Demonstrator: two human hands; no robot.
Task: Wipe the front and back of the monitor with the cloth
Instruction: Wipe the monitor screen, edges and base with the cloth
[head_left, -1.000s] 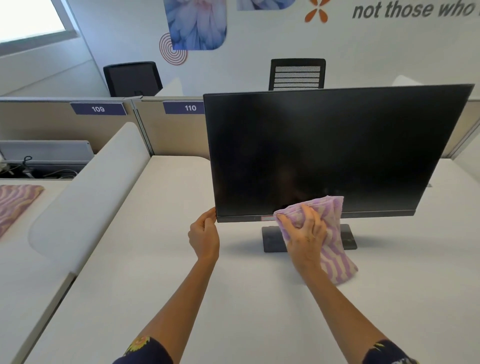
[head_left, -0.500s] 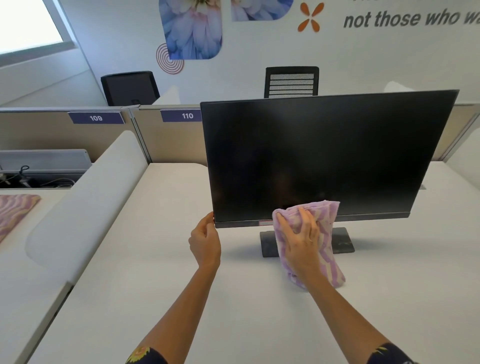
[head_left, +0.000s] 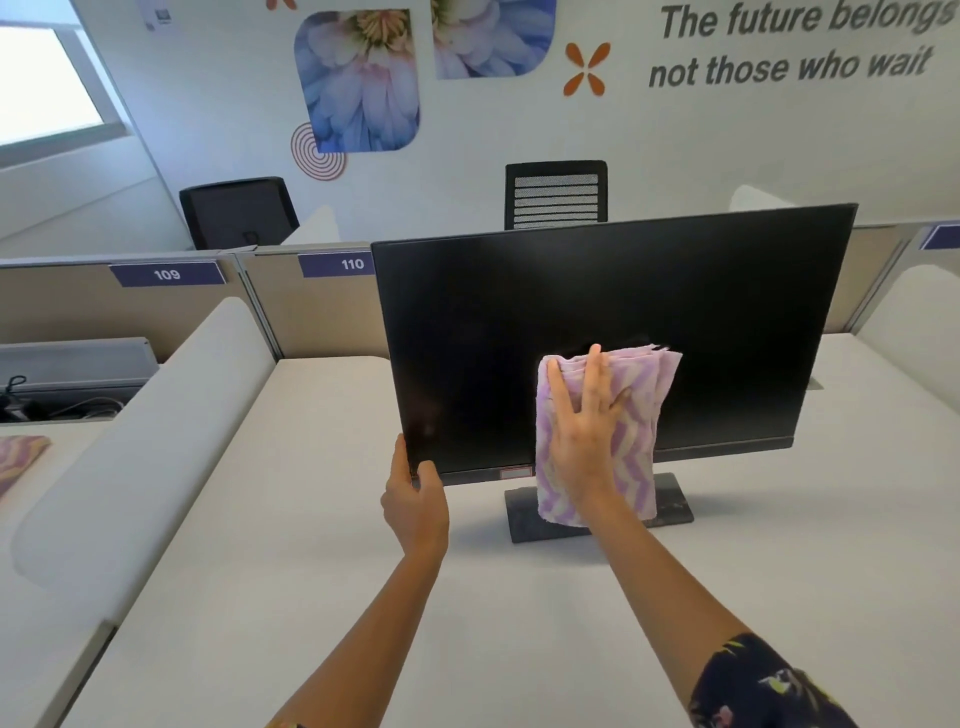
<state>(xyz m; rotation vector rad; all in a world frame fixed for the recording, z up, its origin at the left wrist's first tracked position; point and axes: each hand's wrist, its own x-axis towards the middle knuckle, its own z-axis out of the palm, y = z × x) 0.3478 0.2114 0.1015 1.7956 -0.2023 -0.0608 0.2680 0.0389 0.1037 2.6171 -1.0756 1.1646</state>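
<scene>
Left hand (head_left: 415, 501) pinches monitor (head_left: 623, 291) lower-left corner, steadying; right hand (head_left: 582, 441) flat, presses cloth (head_left: 641, 405) on screen; best: light, overlapping strokes.

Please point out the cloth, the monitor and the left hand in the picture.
cloth (head_left: 649, 384): head view, on its striped upper right part.
monitor (head_left: 597, 301): head view, on the dark screen, above the cloth.
left hand (head_left: 415, 504): head view, on its back, below the monitor corner it grips.

The monitor (head_left: 613, 322) stood toward the far edge of the desk (head_left: 363, 597).
The cloth (head_left: 644, 441) lay on the screen's lower middle under the right hand (head_left: 582, 441); the left hand (head_left: 415, 504) held its lower left corner; a partition (head_left: 322, 312) stood behind.
</scene>
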